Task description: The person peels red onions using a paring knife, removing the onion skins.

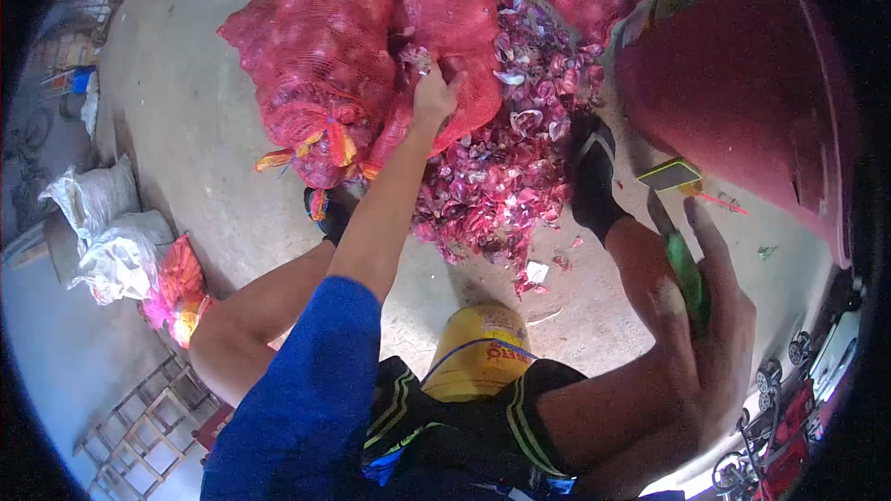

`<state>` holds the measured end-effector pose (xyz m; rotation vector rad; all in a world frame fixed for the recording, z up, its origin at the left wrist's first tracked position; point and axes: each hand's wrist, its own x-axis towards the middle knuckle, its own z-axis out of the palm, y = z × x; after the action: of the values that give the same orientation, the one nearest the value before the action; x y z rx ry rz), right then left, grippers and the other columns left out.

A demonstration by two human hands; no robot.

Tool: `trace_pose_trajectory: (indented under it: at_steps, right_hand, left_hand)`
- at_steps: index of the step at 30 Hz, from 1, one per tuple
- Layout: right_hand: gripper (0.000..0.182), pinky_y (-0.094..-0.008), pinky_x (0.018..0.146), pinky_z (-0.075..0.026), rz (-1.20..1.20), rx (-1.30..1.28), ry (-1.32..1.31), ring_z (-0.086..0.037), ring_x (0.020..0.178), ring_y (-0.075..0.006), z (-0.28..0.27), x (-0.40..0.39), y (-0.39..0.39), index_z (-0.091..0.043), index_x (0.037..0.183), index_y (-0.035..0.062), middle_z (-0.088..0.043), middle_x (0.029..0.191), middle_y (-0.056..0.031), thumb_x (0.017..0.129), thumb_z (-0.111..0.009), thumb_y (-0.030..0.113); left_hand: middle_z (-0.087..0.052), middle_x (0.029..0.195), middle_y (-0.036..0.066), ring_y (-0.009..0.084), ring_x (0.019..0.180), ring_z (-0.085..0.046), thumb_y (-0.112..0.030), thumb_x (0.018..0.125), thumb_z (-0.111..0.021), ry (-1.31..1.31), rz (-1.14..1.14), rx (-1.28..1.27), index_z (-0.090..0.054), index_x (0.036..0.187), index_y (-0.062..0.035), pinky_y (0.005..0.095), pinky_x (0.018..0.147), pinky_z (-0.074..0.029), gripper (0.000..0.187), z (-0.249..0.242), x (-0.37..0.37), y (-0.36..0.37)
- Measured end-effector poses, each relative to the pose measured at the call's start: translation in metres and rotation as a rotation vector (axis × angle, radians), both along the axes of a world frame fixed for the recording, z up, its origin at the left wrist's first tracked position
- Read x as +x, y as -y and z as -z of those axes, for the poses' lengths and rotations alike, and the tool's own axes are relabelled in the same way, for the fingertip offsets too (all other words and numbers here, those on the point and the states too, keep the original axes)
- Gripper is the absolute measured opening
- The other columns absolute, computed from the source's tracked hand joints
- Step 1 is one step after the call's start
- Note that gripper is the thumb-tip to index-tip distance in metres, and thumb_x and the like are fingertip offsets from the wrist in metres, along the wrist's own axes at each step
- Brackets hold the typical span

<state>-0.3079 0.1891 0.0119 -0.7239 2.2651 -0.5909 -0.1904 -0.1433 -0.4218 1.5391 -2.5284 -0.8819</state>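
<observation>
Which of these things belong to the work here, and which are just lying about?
In the work, seemingly:
green-handled knife in the right hand
red mesh sack at the left hand
purple peelings between the feet

Lying about, seemingly:
white sacks
slatted frame

Two crumpled white sacks (116,246) on the floor, left side, one against the other. Lower left, a ladder-like frame (153,422). Upper left, a small blue object (82,81) among dim clutter. Right, a large maroon object (733,74), curved edge; near it a yellow-rimmed dark rectangle (670,174) and a green scrap (767,252). Lower right, small wheels (768,378).
</observation>
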Motion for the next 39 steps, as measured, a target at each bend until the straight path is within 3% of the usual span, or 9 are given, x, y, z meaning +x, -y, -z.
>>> trace_pose_trajectory:
  at_steps: [2, 4, 7, 10, 14, 17, 21, 28, 39]
  right_hand:
    - [0.061, -0.0452, 0.099, -0.053, -0.077, -0.119, -0.061, -0.072, 0.114, -0.0421, 0.002, 0.004, -0.002, -0.05, 0.156, 0.0015, -0.072, 0.122, -0.0299, 0.101, -0.065, 0.023]
    - [0.055, -0.0457, 0.092, -0.056, -0.153, -0.267, -0.102, -0.072, 0.107, -0.0474, 0.001, 0.015, -0.001, -0.054, 0.153, 0.0067, -0.075, 0.115, -0.0274, 0.099, -0.066, 0.01]
    - [0.052, -0.047, 0.091, -0.055, -0.239, -0.444, -0.24, -0.071, 0.107, -0.0487, 0.014, 0.031, -0.007, -0.055, 0.149, 0.0057, -0.073, 0.113, -0.0286, 0.098, -0.065, 0.005]
    - [0.047, -0.0496, 0.088, -0.053, -0.257, -0.55, -0.172, -0.068, 0.105, -0.0509, 0.002, 0.054, 0.01, -0.058, 0.143, 0.0036, -0.07, 0.109, -0.0312, 0.097, -0.064, 0.003]
    - [0.041, -0.0506, 0.084, -0.053, -0.284, -0.691, -0.159, -0.07, 0.098, -0.049, -0.004, 0.087, 0.022, -0.061, 0.14, 0.0034, -0.071, 0.102, -0.0297, 0.099, -0.062, 0.006]
    - [0.04, -0.0512, 0.08, -0.053, -0.283, -0.847, -0.169, -0.071, 0.09, -0.0474, -0.005, 0.111, 0.031, -0.061, 0.14, 0.0025, -0.072, 0.095, -0.0268, 0.1, -0.061, 0.009]
    - [0.047, -0.0509, 0.074, -0.054, -0.382, -0.94, -0.175, -0.071, 0.081, -0.0449, -0.01, 0.134, 0.037, -0.053, 0.148, 0.0038, -0.071, 0.09, -0.0243, 0.103, -0.062, 0.014]
    - [0.06, -0.0521, 0.067, -0.051, -0.45, -0.942, -0.293, -0.069, 0.073, -0.0444, -0.002, 0.143, 0.038, -0.043, 0.159, 0.0076, -0.067, 0.078, -0.0234, 0.104, -0.064, 0.018]
    - [0.063, -0.0531, 0.067, -0.051, -0.467, -0.933, -0.334, -0.068, 0.072, -0.0455, 0.005, 0.14, 0.047, -0.041, 0.163, 0.0125, -0.066, 0.078, -0.0246, 0.103, -0.062, 0.014]
  left_hand:
    - [-0.072, 0.123, 0.023, 0.0378, 0.113, -0.071, -0.039, 0.093, -0.084, -0.464, 0.019, 0.035, -0.048, 0.147, 0.0018, 0.0465, 0.097, -0.057, 0.077, -0.029, 0.021, -0.019]
    - [-0.072, 0.126, 0.015, 0.0287, 0.115, -0.07, -0.028, 0.094, -0.086, -0.869, -0.267, 0.529, -0.051, 0.147, -0.0017, 0.0374, 0.095, -0.057, 0.069, -0.051, 0.031, -0.05]
    - [-0.068, 0.135, 0.011, 0.0251, 0.119, -0.069, -0.027, 0.097, -0.083, -1.006, -0.458, 0.944, -0.053, 0.146, -0.0047, 0.0346, 0.1, -0.058, 0.061, -0.219, 0.056, -0.096]
    - [-0.059, 0.145, 0.01, 0.026, 0.133, -0.06, -0.038, 0.101, -0.076, -1.128, -0.251, 1.266, -0.055, 0.144, -0.0121, 0.0404, 0.115, -0.052, 0.055, -0.28, 0.09, -0.095]
    - [-0.06, 0.139, 0.006, 0.0236, 0.132, -0.06, -0.062, 0.1, -0.067, -1.062, -0.18, 1.374, -0.054, 0.148, -0.0129, 0.0384, 0.109, -0.057, 0.07, -0.375, 0.127, -0.11]
    - [-0.06, 0.139, 0.006, 0.0207, 0.129, -0.06, -0.067, 0.099, -0.064, -1.166, -0.111, 1.295, -0.054, 0.147, -0.0133, 0.0339, 0.098, -0.059, 0.073, -0.398, 0.155, -0.121]
    - [-0.067, 0.136, 0.001, 0.0154, 0.124, -0.065, -0.045, 0.107, -0.066, -1.345, -0.074, 1.018, -0.056, 0.147, -0.0185, 0.0304, 0.098, -0.055, 0.049, -0.396, 0.177, -0.137]
    - [-0.072, 0.128, 0.002, 0.0142, 0.11, -0.073, -0.016, 0.101, -0.076, -1.439, -0.032, 0.921, -0.052, 0.151, -0.014, 0.0283, 0.085, -0.062, 0.055, -0.412, 0.185, -0.149]
    - [-0.071, 0.13, 0.007, 0.017, 0.112, -0.072, -0.017, 0.099, -0.079, -1.317, 0.046, 0.79, -0.056, 0.148, -0.0076, 0.0323, 0.093, -0.062, 0.055, -0.418, 0.194, -0.145]
